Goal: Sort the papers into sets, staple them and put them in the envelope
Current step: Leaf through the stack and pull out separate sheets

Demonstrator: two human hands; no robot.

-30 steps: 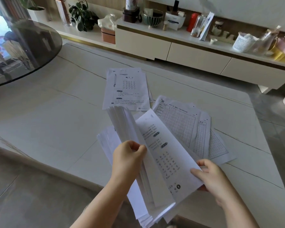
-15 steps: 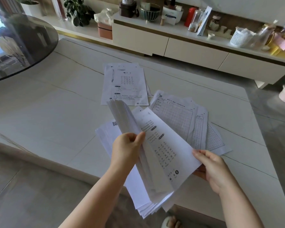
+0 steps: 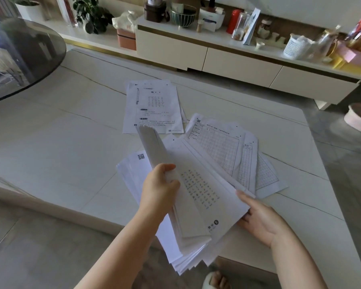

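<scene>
A thick stack of printed papers hangs over the near edge of the white table. My left hand grips a bent-up bundle of its upper sheets, thumb on the right side. My right hand holds the right edge of the exposed sheet of printed characters, fingers underneath and thumb on top. A small pile of worksheets lies farther back on the table. A fanned pile of grid sheets lies to the right of it. No stapler or envelope is in view.
A round glass table overlaps the far left corner. A low white cabinet along the wall carries jars, a bowl, a basket and plants. A pink basin sits on the floor at right. My foot shows below the table edge.
My left hand has bent the upper sheets a little further left. My right hand has slid slightly along the right edge of the exposed sheet. The piles on the table are unchanged.
</scene>
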